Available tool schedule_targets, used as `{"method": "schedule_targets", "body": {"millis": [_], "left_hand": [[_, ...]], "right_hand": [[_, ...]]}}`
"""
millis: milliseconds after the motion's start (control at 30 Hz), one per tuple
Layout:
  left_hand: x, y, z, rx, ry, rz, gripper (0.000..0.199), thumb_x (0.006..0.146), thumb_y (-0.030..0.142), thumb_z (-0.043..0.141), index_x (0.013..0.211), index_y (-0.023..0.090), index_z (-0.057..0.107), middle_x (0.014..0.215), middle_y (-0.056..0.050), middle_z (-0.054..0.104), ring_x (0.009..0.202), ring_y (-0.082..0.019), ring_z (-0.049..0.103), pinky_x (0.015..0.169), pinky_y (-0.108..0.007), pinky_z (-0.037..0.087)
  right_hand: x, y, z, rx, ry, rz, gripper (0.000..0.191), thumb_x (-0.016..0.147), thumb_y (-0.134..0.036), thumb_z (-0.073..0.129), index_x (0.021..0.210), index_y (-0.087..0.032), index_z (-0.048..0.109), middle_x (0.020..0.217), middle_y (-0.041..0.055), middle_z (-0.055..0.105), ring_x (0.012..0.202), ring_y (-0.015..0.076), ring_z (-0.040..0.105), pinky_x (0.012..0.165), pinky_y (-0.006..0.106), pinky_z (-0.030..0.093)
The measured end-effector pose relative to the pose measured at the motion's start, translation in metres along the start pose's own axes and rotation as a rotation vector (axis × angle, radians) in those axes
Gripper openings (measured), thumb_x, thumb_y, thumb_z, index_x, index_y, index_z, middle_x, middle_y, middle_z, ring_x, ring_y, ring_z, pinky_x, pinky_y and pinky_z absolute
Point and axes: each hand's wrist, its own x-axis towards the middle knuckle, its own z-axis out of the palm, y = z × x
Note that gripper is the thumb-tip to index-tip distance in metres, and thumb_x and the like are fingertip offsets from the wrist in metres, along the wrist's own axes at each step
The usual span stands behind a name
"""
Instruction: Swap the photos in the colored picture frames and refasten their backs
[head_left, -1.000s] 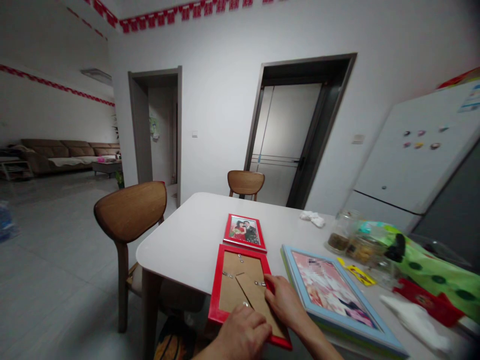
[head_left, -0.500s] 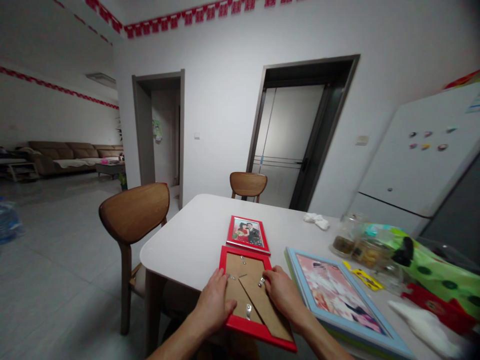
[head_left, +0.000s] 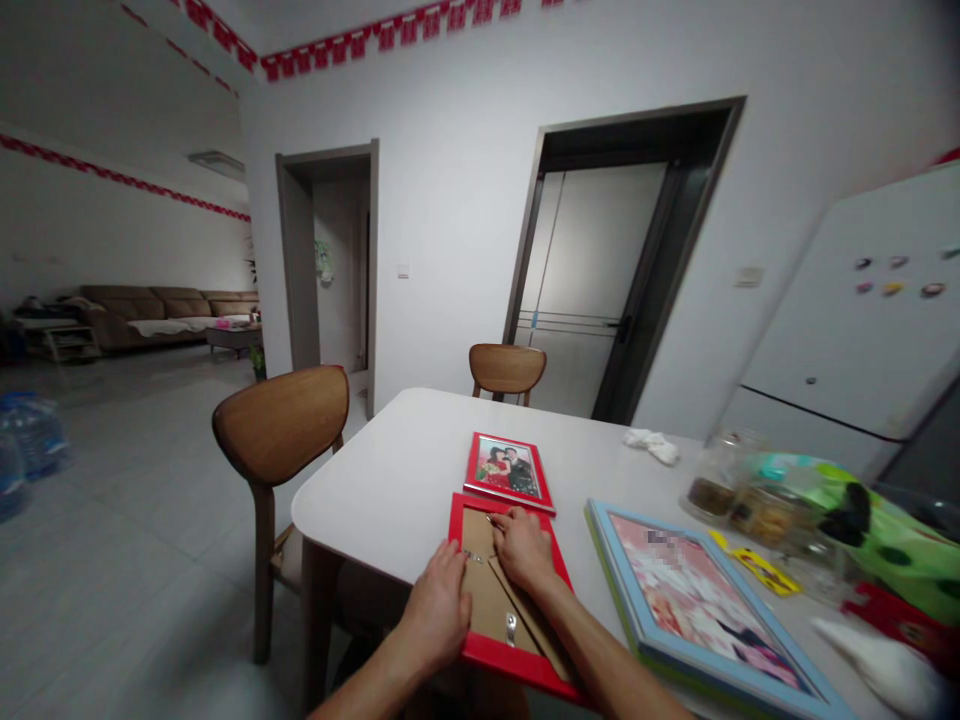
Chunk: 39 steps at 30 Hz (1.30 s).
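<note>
Fingers: our left hand (head_left: pixel 439 605) had its fingers pressed together over the left border of the face-down red frame (head_left: pixel 506 655); we could not tell whether they gripped it. Those of our right hand (head_left: pixel 525 548) were bunched and curled at the top clip (head_left: pixel 491 520); whether they pinched it, we could not tell.
Right-hand shift: half a second earlier we had it at the right clip; since then we had moved it up the backing board (head_left: pixel 484 585).
Left-hand shift: we had kept it at the left border, its thumb now drawn in closer to the fingers.
Red frame: we had it back side up at the near edge of the table (head_left: pixel 375 480), just below the red-bordered photo (head_left: pixel 471 462).
To our right: the blue-framed picture (head_left: pixel 637 590) lay face up, beside the red frame and apart from it.
</note>
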Motion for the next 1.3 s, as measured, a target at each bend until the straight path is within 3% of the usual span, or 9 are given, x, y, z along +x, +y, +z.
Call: {"method": "schedule_targets", "body": {"millis": [167,333,533,667,800,933,1033,1133,1300], "left_hand": [[-0.001,-0.001,0.004,-0.016,0.040,-0.012,0.049,0.070,0.012,0.039,0.118,0.003,0.044,0.125,-0.017,0.041,0.117,-0.023,0.035,0.100,-0.036,0.029],[0.002,-0.005,0.011,-0.053,0.101,-0.007,0.049,0.069,0.011,0.039,0.117,0.007,0.045,0.124,-0.014,0.043,0.116,-0.022,0.038,0.099,-0.035,0.030],[0.001,-0.002,0.007,-0.061,0.077,-0.026,0.051,0.067,0.008,0.039,0.118,0.010,0.044,0.125,-0.012,0.043,0.116,-0.020,0.037,0.100,-0.033,0.029],[0.001,0.000,0.004,-0.032,0.042,-0.025,0.051,0.069,0.009,0.038,0.119,0.005,0.042,0.126,-0.015,0.041,0.117,-0.020,0.035,0.100,-0.033,0.028],[0.000,-0.001,0.004,-0.042,0.038,-0.036,0.051,0.068,0.009,0.040,0.119,0.004,0.042,0.126,-0.015,0.041,0.118,-0.021,0.035,0.101,-0.032,0.027],[0.000,-0.002,0.007,-0.071,0.068,-0.045,0.051,0.068,0.009,0.039,0.119,0.007,0.043,0.126,-0.013,0.041,0.118,-0.020,0.035,0.101,-0.031,0.026],[0.001,-0.004,0.009,-0.076,0.080,-0.046,0.052,0.067,0.008,0.039,0.119,0.007,0.043,0.126,-0.012,0.042,0.117,-0.019,0.036,0.100,-0.031,0.027],[0.001,-0.005,0.010,-0.064,0.076,-0.031,0.051,0.067,0.008,0.039,0.118,0.007,0.044,0.125,-0.013,0.042,0.117,-0.020,0.036,0.100,-0.032,0.027],[0.001,-0.005,0.010,-0.074,0.084,-0.040,0.051,0.067,0.009,0.040,0.118,0.009,0.043,0.126,-0.011,0.042,0.117,-0.019,0.036,0.100,-0.032,0.027]], "right_hand": [[-0.014,-0.003,-0.010,0.037,0.003,-0.047,0.037,0.077,-0.034,0.040,0.110,-0.022,0.053,0.105,0.0080,0.055,0.095,0.0214,0.046,0.076,0.031,0.034],[-0.033,-0.019,-0.019,0.186,-0.051,-0.232,0.026,0.075,-0.038,0.045,0.082,-0.021,0.064,0.096,0.0057,0.058,0.092,0.0179,0.049,0.080,0.026,0.033],[-0.030,-0.033,-0.017,0.171,-0.017,-0.110,0.019,0.075,-0.025,0.044,0.074,-0.017,0.062,0.084,0.0085,0.061,0.082,0.0180,0.052,0.074,0.027,0.036],[-0.032,-0.024,-0.025,0.234,-0.047,-0.163,0.023,0.077,-0.026,0.042,0.083,-0.017,0.062,0.086,0.0070,0.062,0.084,0.0164,0.053,0.076,0.025,0.037],[-0.049,-0.001,-0.049,0.419,-0.218,-0.298,0.023,0.072,-0.028,0.047,0.086,-0.019,0.063,0.102,0.0068,0.056,0.096,0.0166,0.050,0.085,0.027,0.035],[-0.069,0.013,-0.065,0.460,-0.448,-0.328,0.023,0.061,-0.018,0.054,0.080,-0.022,0.066,0.118,0.0043,0.046,0.110,0.0187,0.041,0.093,0.030,0.029],[-0.076,0.014,-0.059,0.447,-0.393,-0.344,0.019,0.061,-0.017,0.053,0.071,-0.024,0.066,0.120,0.0016,0.045,0.114,0.0188,0.037,0.096,0.033,0.024],[-0.074,0.012,-0.047,0.470,-0.318,-0.333,0.014,0.062,-0.019,0.053,0.068,-0.022,0.066,0.116,0.0029,0.048,0.109,0.0180,0.040,0.093,0.031,0.028],[-0.068,0.014,-0.042,0.405,-0.190,-0.188,0.035,0.062,-0.026,0.055,0.095,-0.019,0.060,0.107,0.0083,0.052,0.099,0.0181,0.048,0.087,0.028,0.034]]}}
